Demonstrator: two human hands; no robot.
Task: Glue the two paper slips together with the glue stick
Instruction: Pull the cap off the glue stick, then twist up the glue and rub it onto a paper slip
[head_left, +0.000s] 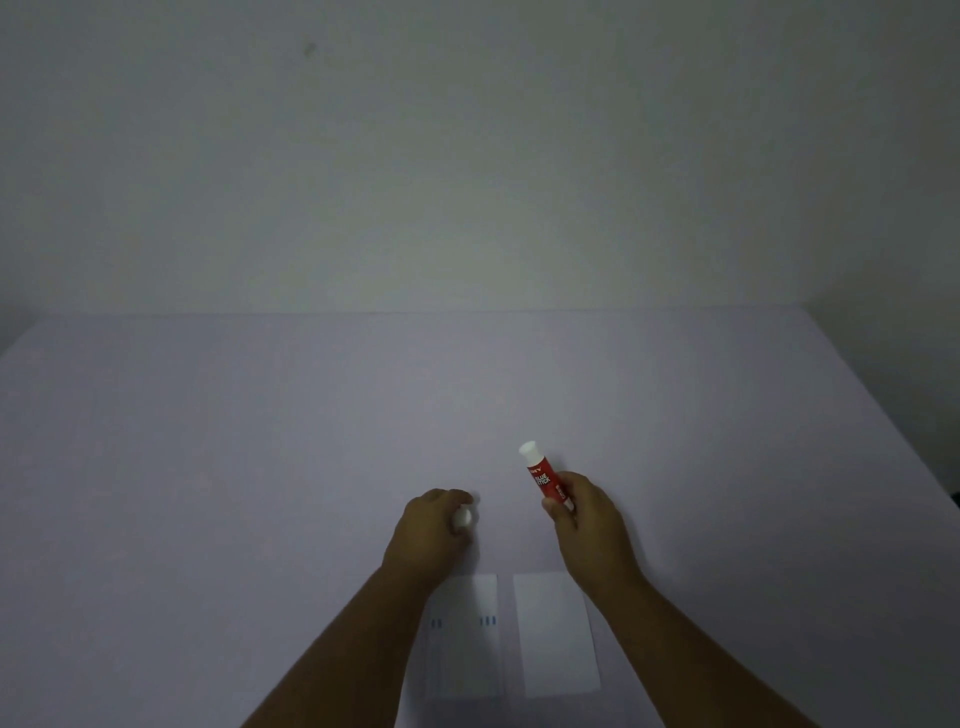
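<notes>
Two white paper slips lie side by side near the table's front edge: the left slip (467, 639) has small blue marks, the right slip (558, 634) is plain. My right hand (587, 519) holds a red glue stick (543, 480) by its lower end, its white tip pointing up and away, above and beyond the right slip. My left hand (434, 527) is closed around a small white cap (463, 518), just beyond the left slip. My left forearm covers part of the left slip.
A pale lilac table (260, 441) stretches wide to either side and back to a plain grey wall (467, 156). The table's right edge runs diagonally at far right.
</notes>
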